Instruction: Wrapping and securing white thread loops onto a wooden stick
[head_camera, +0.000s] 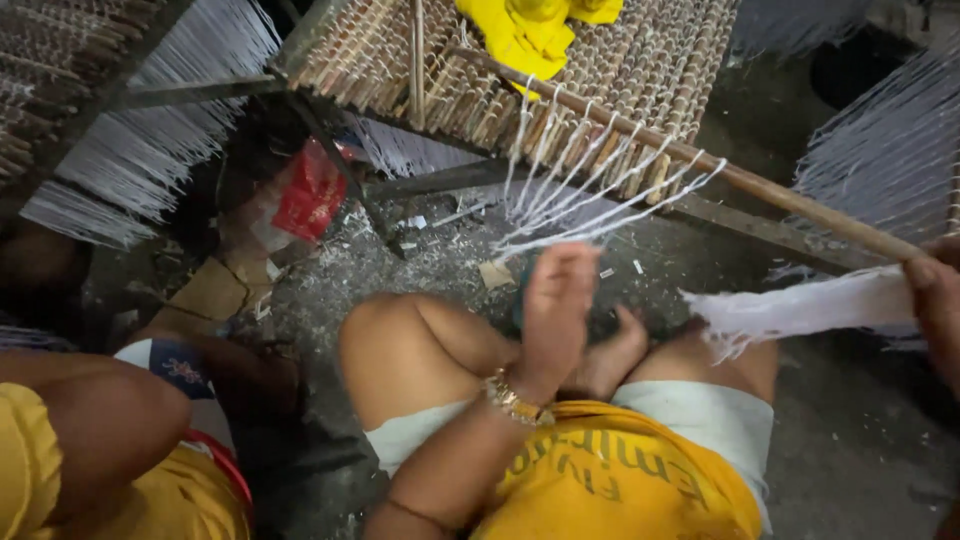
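Gritty grey concrete floor (420, 270) below, my open, empty left hand (553, 305) combs taut white threads (590, 205) that could snap, while my right hand (935, 300) grips the long brown wooden rod (760, 190).

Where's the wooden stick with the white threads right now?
In the head view the wooden stick slants from upper centre, over the frame of wooden pegs, down to the right hand at the right edge.

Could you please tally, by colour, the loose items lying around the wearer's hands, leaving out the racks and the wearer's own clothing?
Yellow: 1, cloth on the rack
Red: 1, plastic bag
White: 1, thread bundle held by the right hand
Brown: 1, wooden stick
Total: 4
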